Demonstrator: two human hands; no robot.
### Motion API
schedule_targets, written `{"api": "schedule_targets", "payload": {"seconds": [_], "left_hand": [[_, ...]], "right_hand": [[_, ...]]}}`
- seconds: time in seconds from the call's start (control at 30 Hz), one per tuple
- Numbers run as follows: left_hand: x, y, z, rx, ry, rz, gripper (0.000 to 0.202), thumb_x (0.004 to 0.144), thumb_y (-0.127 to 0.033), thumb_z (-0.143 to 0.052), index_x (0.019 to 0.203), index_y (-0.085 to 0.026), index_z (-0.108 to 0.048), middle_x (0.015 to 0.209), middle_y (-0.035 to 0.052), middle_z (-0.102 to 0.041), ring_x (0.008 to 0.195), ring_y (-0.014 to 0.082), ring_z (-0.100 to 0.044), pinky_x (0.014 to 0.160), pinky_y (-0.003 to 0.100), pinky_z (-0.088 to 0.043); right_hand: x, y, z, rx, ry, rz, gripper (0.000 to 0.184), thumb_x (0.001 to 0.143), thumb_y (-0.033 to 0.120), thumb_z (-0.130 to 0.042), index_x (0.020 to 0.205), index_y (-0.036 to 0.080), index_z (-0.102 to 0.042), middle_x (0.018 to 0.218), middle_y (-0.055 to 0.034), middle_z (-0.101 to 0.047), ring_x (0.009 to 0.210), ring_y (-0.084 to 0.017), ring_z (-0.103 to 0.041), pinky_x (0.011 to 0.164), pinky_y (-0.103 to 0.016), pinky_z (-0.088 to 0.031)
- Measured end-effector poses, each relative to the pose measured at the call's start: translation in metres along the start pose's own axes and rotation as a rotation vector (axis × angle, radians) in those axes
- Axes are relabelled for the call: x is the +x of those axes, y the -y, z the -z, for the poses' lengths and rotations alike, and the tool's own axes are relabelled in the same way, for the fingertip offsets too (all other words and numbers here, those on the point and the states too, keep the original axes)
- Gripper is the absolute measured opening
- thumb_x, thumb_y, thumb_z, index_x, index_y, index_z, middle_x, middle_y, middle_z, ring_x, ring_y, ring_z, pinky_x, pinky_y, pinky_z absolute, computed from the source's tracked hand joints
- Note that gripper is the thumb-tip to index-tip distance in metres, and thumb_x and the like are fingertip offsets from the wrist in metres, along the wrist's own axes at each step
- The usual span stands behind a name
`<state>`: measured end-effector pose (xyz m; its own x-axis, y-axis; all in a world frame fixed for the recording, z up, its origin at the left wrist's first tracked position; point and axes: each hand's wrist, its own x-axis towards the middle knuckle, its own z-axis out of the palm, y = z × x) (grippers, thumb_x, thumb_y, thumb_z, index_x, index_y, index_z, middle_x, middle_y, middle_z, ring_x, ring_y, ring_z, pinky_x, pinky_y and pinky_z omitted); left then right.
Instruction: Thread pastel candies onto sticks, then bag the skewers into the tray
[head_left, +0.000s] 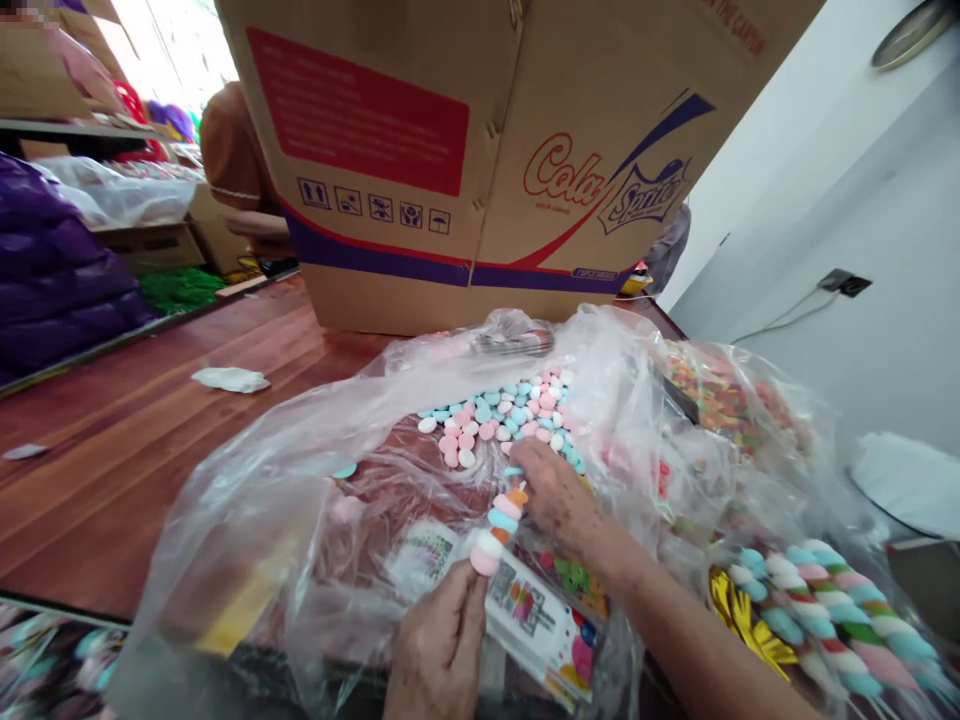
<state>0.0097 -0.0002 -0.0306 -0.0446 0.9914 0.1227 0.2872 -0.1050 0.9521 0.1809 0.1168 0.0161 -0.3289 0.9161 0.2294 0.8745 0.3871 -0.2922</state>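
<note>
My left hand [442, 640] is closed around the lower end of a candy skewer [499, 530] threaded with pink, white, light blue and orange pieces. The stick's bare tip points up and away from me. At that tip my right hand [551, 490] pinches a small light blue candy [514, 470] between thumb and fingers. Just beyond lies a loose pile of pink, white and blue candies [510, 410] on clear plastic. Under my hands rests a printed card [536, 620] with a colourful picture. Green and orange gummy pieces [574, 575] show beneath my right forearm.
A tall cardboard box [390, 250] stands behind the pile. Finished candy skewers [847, 610] and a gold ribbon [739, 620] lie at right, below a bag of orange candies [735, 390]. Crumpled plastic sheeting [262, 500] spreads over the wooden table [112, 440]. A person [240, 165] is at far left.
</note>
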Motion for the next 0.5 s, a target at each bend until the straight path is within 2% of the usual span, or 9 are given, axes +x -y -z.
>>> {"api": "schedule_targets", "payload": {"seconds": [0.1, 0.2, 0.4, 0.5], "left_hand": [[0.003, -0.002, 0.005, -0.020, 0.013, 0.084, 0.032, 0.093, -0.043, -0.050, 0.091, -0.020, -0.072, 0.060, -0.0019, -0.060, 0.056, 0.0151, -0.055, 0.055, 0.022, -0.043], [0.004, -0.003, 0.007, -0.050, -0.005, 0.169, 0.033, 0.093, -0.044, -0.050, 0.090, -0.018, -0.070, 0.057, -0.0038, -0.052, 0.053, 0.0139, -0.049, 0.051, 0.022, -0.038], [0.002, -0.006, 0.001, -0.102, -0.044, 0.190, 0.032, 0.093, -0.045, -0.051, 0.084, -0.018, -0.066, 0.057, -0.0058, -0.042, 0.052, 0.0121, -0.041, 0.048, 0.022, -0.031], [0.001, -0.004, 0.001, -0.124, -0.041, 0.201, 0.033, 0.093, -0.046, -0.049, 0.085, -0.018, -0.064, 0.057, -0.0057, -0.042, 0.052, 0.0123, -0.040, 0.047, 0.022, -0.031]], "right_hand": [[-0.006, -0.013, 0.010, 0.063, -0.103, -0.129, 0.016, 0.088, 0.016, -0.044, 0.095, 0.021, -0.058, 0.084, -0.0017, -0.065, 0.074, -0.017, -0.058, 0.066, -0.027, -0.045], [-0.003, -0.022, 0.013, 0.076, -0.152, -0.205, 0.017, 0.088, 0.019, -0.043, 0.095, 0.022, -0.058, 0.079, -0.0007, -0.064, 0.070, -0.016, -0.057, 0.063, -0.026, -0.041], [0.008, -0.011, -0.004, 0.021, -0.099, -0.174, 0.011, 0.086, 0.015, -0.050, 0.090, 0.021, -0.057, 0.082, -0.0042, -0.065, 0.070, -0.019, -0.056, 0.064, -0.029, -0.041], [0.003, 0.005, -0.013, -0.024, -0.068, -0.098, 0.015, 0.085, 0.009, -0.051, 0.091, 0.020, -0.058, 0.091, -0.0090, -0.066, 0.085, -0.023, -0.058, 0.073, -0.031, -0.044]]}}
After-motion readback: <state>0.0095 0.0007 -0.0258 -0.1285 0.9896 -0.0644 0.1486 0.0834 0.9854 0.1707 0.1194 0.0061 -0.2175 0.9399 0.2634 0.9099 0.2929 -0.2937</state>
